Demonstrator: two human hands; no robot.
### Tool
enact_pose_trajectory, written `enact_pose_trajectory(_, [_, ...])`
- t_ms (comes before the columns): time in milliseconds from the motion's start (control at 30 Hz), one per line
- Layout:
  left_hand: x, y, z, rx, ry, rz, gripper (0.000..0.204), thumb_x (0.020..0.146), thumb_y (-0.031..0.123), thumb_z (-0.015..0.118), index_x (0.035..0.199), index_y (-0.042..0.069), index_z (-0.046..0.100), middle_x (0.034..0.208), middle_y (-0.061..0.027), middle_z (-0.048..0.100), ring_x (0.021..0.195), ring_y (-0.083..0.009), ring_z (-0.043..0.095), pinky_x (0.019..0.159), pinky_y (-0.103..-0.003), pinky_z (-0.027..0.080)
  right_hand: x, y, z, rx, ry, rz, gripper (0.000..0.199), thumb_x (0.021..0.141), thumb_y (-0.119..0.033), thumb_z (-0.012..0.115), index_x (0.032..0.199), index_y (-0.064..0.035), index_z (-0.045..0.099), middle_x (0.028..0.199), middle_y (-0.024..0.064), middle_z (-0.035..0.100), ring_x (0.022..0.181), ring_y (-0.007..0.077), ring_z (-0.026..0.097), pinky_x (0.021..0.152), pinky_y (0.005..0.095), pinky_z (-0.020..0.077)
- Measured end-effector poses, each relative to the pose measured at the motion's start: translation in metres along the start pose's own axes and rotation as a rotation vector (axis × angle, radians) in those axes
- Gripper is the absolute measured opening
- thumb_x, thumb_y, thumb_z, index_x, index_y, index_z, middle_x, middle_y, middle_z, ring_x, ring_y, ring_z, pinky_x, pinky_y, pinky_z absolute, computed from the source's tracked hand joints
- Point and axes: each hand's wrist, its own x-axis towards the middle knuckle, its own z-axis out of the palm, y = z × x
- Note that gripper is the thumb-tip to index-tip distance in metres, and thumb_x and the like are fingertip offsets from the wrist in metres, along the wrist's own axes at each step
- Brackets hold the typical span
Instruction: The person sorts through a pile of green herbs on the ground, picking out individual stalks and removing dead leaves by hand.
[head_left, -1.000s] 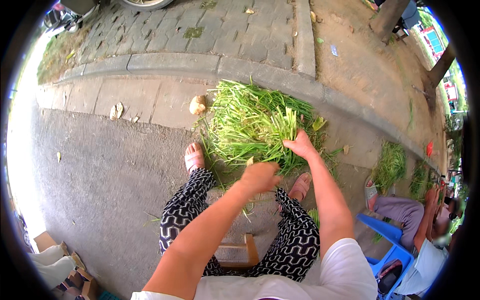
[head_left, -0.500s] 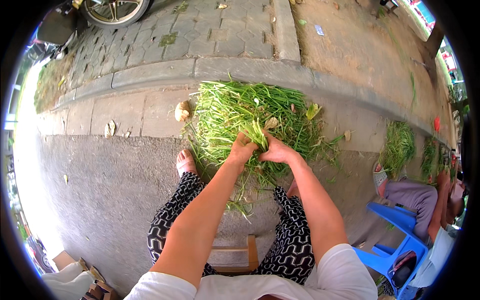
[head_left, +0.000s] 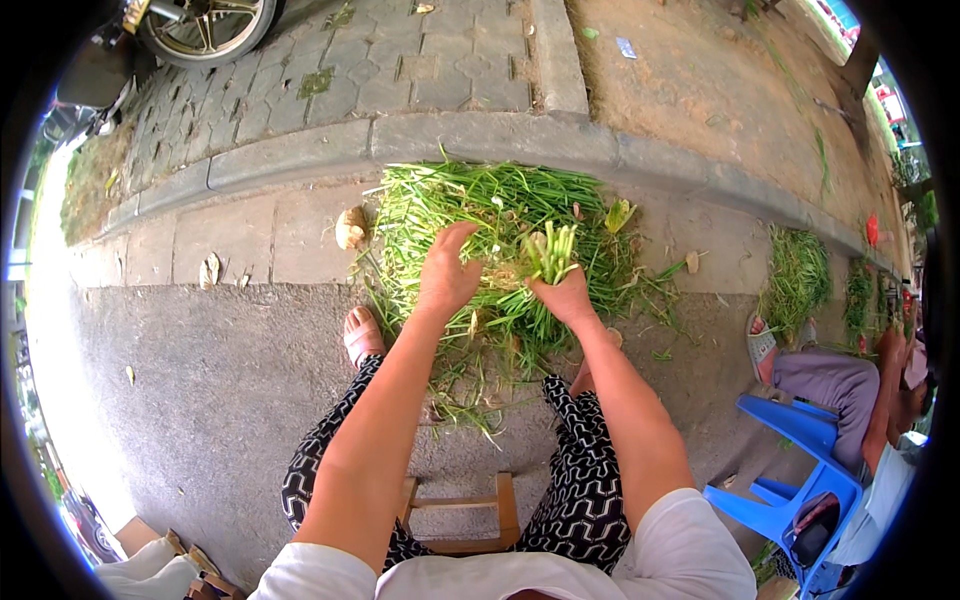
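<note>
A wide heap of long, thin greens (head_left: 430, 200) lies on the ground in front of my feet, against the kerb. My right hand (head_left: 565, 297) grips a small bunch of green stalks (head_left: 550, 252) over the heap's right half, pale cut ends pointing up and away from me. The leafy part hangs below that hand. To its left, my left hand (head_left: 447, 270) hovers over the pile, thumb apart from the fingers, apparently with nothing in it. Some yellowed leaves (head_left: 619, 214) are scattered on the greens.
A tan lump (head_left: 351, 228) sits left of the heap. Beyond the kerb (head_left: 480, 138) stands a motorcycle wheel (head_left: 210, 28). On the right are another pile of greens (head_left: 795, 275), a blue plastic chair (head_left: 800, 480) and a seated person (head_left: 835, 388). A wooden stool (head_left: 508, 505) shows below me.
My hands were together on the bunch; now they are apart. The left has let go and moved left, while the right keeps the stalks and has shifted slightly right.
</note>
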Motion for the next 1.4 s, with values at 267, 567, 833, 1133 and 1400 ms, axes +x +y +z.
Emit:
enact_pose_trajectory(267, [-0.026,-0.056,0.067,0.704,-0.515,0.152,0.047,0.078,0.02,0.055,0.124,0.017,0.046,0.138,-0.0041,0.032,0.131,-0.0279,0.023,0.105,-0.043,0.023,-0.015,-0.053,-0.034,-0.001,-0.049,-0.046,0.03,0.071,-0.014,0.068,0.095,-0.0022,0.057,0.078,0.0077,0.061,0.071,0.0177,0.059,0.067,0.0316,0.0488])
enact_pose_trajectory(567, [-0.042,-0.095,0.084,0.907,-0.65,0.214,0.054,0.082,0.021,0.053,0.132,0.018,0.035,0.136,-0.0081,0.034,0.131,-0.0302,0.023,0.101,-0.044,0.025,-0.063,-0.1,-0.201,0.011,0.607,-0.269,0.047,0.075,-0.012,0.066,0.118,-0.0006,0.048,0.106,0.0092,0.053,0.099,0.0175,0.051,0.087,0.0344,0.0424])
enact_pose_trajectory(833, [-0.037,-0.055,0.051,0.615,-0.738,0.12,0.054,0.077,0.006,0.056,0.127,0.018,0.043,0.132,-0.0052,0.041,0.125,-0.0267,0.034,0.096,-0.04,0.036,-0.127,-0.137,-0.268,0.491,0.804,-0.438,0.047,0.075,-0.001,0.062,0.119,-0.0037,0.048,0.107,0.0066,0.051,0.098,0.0164,0.051,0.087,0.0308,0.0429])
enact_pose_trajectory(1133, [-0.037,0.053,-0.098,0.423,-0.356,0.194,0.037,0.08,0.022,0.056,0.116,0.011,0.054,0.106,-0.015,0.06,0.099,-0.0302,0.057,0.086,-0.04,0.045,-0.123,-0.149,-0.154,0.777,0.415,-0.16,0.062,0.065,-0.005,0.072,0.117,0.0046,0.04,0.109,0.0148,0.045,0.098,0.0207,0.049,0.077,0.0311,0.049])
enact_pose_trajectory(1400, [-0.113,0.187,-0.114,-0.078,-0.248,0.395,0.098,0.064,0.049,0.073,0.134,0.0,0.026,0.127,-0.024,0.041,0.119,-0.0357,0.04,0.102,-0.042,0.031,-0.148,-0.195,-0.071,1.022,-0.02,-0.005,0.038,0.065,0.0,0.069,0.098,0.0002,0.052,0.086,0.0058,0.056,0.071,0.0146,0.057,0.065,0.0266,0.0493])
